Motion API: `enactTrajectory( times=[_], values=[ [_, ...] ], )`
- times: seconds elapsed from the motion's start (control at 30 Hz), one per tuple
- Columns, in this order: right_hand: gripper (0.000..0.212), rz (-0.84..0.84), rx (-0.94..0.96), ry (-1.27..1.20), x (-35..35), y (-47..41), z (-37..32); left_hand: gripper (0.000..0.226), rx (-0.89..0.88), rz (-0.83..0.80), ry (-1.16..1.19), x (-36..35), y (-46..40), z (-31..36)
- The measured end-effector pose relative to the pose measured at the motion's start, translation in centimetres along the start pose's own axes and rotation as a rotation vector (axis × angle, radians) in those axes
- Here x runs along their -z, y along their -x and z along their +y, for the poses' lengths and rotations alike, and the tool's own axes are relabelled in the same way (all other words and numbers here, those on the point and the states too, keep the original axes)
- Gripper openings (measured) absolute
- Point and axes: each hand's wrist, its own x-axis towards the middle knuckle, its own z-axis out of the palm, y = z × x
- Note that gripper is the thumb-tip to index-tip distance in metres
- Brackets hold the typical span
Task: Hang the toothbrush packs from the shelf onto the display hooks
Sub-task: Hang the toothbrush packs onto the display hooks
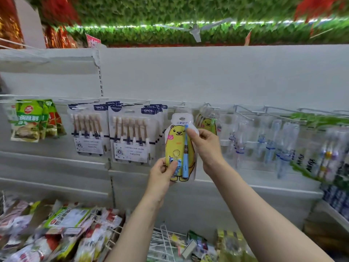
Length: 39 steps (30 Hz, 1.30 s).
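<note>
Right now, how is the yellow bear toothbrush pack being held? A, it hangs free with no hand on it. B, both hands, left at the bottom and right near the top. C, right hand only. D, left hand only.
B: the left hand pinches the lower edge of the yellow bear toothbrush pack while the right hand grips its upper right side.

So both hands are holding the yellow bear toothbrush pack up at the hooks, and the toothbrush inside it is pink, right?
Not quite: the head view shows the toothbrush is blue, not pink. Otherwise yes, the left hand and right hand hold the yellow bear toothbrush pack up at the hooks.
</note>
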Motion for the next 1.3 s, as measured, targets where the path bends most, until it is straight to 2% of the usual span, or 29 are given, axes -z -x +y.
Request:
enactTrajectory(
  times=[0.17, 0.43, 0.53, 0.63, 0.87, 1.3],
  values=[
    [0.033, 0.021, -0.033, 0.02, 0.1, -2.0, 0.2, 0.022, 0.017, 0.052, 0.018, -0.7, -1.1, 0.1],
    [0.028, 0.035, 0.016, 0.121, -0.7, -4.3, 1.1, 0.019, 0.007, 0.064, 0.07, -1.1, -3.2, -1.2],
    [0.019, 0.034, 0.039, 0.153, -1.3, -4.9, 1.6, 0.017, 0.01, 0.077, 0.073, -0.7, -4.1, -1.7],
    [0.015, 0.052, 0.036, 0.109, -1.7, -5.3, 2.2, 0.016, 0.004, 0.055, 0.042, 0.3, -5.3, -1.8],
    [0.026, 0.059, 0.01, 0.096, -1.6, -6.7, 3.5, 0.017, -0.008, 0.019, -0.056, 0.7, -8.0, -2.7],
    [0.027, 0.101, -0.003, 0.241, -1.7, -8.3, 4.8, 0.008, 0.002, -0.09, -0.033, 1.1, -12.9, -4.9]
  ],
)
